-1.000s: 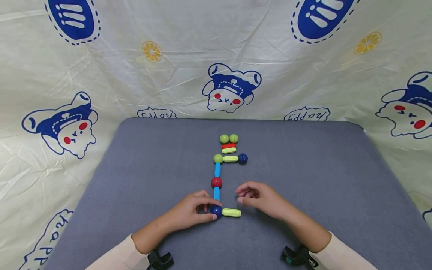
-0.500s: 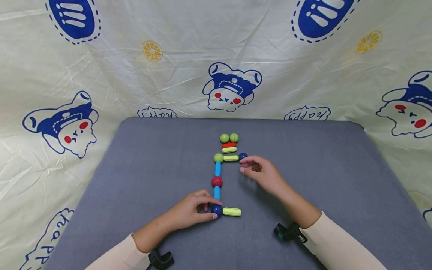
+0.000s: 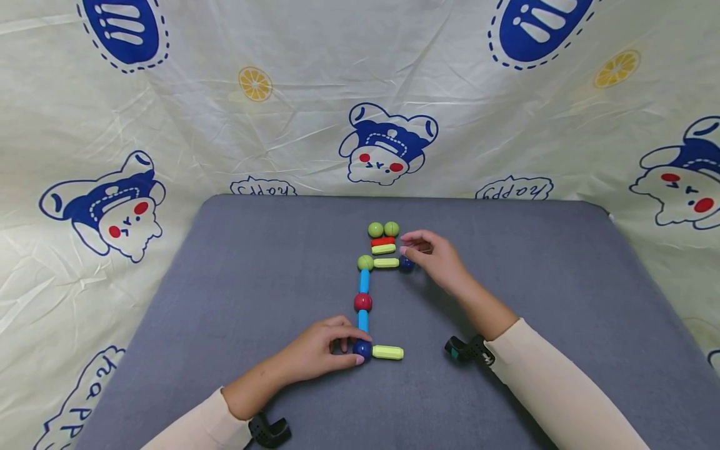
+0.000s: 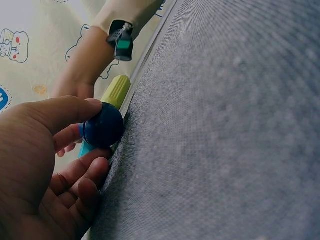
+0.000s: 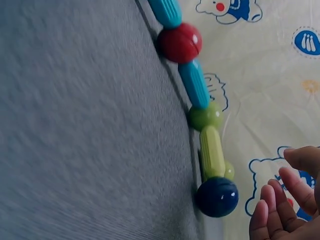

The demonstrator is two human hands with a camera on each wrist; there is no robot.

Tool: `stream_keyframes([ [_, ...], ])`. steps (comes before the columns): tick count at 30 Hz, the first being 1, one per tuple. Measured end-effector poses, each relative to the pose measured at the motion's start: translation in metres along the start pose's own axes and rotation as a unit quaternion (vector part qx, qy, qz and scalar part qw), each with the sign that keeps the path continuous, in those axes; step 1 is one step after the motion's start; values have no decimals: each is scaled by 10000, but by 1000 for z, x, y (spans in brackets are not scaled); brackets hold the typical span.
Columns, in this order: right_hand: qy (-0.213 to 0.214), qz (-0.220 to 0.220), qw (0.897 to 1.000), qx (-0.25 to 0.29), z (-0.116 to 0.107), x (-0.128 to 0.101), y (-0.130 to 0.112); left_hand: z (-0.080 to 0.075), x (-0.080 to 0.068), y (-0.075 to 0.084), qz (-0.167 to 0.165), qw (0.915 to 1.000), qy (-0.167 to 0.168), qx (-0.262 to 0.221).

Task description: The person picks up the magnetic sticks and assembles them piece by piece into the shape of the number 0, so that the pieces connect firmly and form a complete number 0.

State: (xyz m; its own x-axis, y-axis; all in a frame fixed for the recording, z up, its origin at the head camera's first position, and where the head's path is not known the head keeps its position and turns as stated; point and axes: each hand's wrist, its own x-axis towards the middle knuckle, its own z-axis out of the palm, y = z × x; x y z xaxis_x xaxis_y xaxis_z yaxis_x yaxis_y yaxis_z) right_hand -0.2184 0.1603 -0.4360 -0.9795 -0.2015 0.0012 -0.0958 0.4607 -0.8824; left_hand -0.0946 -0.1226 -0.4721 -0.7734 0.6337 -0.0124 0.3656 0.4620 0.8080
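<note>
1. While the left hand [image 3: 317, 353] lies low on the grey mat [image 3: 225, 281] with its forearm angled in from the near-left edge, its thumb and curled fingers pinch the near dark blue ball [image 3: 362, 349] at the bottom corner of the toy chain.
2. From the left wrist view, that ball [image 4: 103, 126] sits between thumb and fingertips, smooth and glossy, with a ridged lime stick [image 4: 115, 91] joined to its far side.
3. The right hand [image 3: 430, 256] reaches forward, arm stretched across the mat, and hovers just beside the far dark blue ball [image 3: 406, 265]; its fingers are loosely bent and hold nothing, the fingertips near the small stacked sticks.
4. The chain runs from the near ball up through a light blue stick [image 3: 363, 321], a red ball [image 3: 362, 302], another light blue stick [image 3: 365, 281] and a green ball [image 3: 365, 262], then turns right along a lime stick [image 3: 386, 263] to the far blue ball.
5. Beyond it lie a lime stick [image 3: 384, 249], a red stick [image 3: 383, 241] and two green balls [image 3: 384, 229].
6. All pieces look like hard shiny plastic: round spheres and short, rounded, grooved rods.
7. The mat has a fine woven, felt-like texture; behind it hangs a creased cream sheet [image 3: 169, 125] printed with blue cartoon figures.
</note>
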Motion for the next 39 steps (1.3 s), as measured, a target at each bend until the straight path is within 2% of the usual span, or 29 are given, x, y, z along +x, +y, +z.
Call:
stream_keyframes([
  [8,44,114,9999,38,1,26,4,0,1,-1,40,10000,-3,-26],
  [17,92,162,9994,-277,2,54,14,1,0,0,62,10000,-12,-1],
  [24,-33,332,9987,-393,5,69,20,1,0,0,76,10000,-10,-62],
  [39,-215,600,9943,-859,12,82,19,1,0,-2,124,9999,20,-59],
])
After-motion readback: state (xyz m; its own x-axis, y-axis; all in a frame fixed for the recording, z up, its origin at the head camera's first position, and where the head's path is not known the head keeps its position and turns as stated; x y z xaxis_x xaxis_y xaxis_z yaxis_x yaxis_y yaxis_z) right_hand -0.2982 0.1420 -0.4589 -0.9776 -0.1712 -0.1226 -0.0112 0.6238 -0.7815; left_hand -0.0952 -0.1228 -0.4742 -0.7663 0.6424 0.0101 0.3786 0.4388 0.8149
